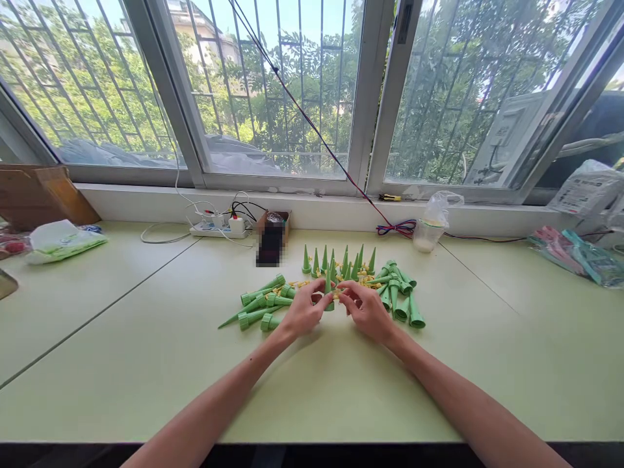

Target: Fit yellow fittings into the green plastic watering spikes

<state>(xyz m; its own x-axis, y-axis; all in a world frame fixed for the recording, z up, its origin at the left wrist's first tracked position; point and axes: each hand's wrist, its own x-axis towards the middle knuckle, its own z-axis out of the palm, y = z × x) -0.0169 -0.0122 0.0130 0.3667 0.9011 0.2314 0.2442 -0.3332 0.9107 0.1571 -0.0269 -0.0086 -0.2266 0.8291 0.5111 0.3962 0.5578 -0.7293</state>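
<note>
My left hand (308, 308) is closed round a green plastic watering spike (328, 281), which stands upright with its tip up. Beside its lower part, my right hand (364, 309) pinches a small yellow plastic piece (336, 295), close to the spike's side; whether the two touch is hard to tell. Behind my hands several more green spikes (372, 261) stand point up, with small yellow pieces (301, 283) scattered among them. To the left lies a group of spikes with ribbed caps (251, 319). Another pile of green cones (402, 308) lies right of my right hand.
At the back stand a power strip (214, 229) with cables, a small box (285, 224) and a plastic cup (429, 234) with a bag. Coiled wire (397, 228) lies near the sill. Plastic packets (580, 253) are at right, a cardboard box (43, 195) at left.
</note>
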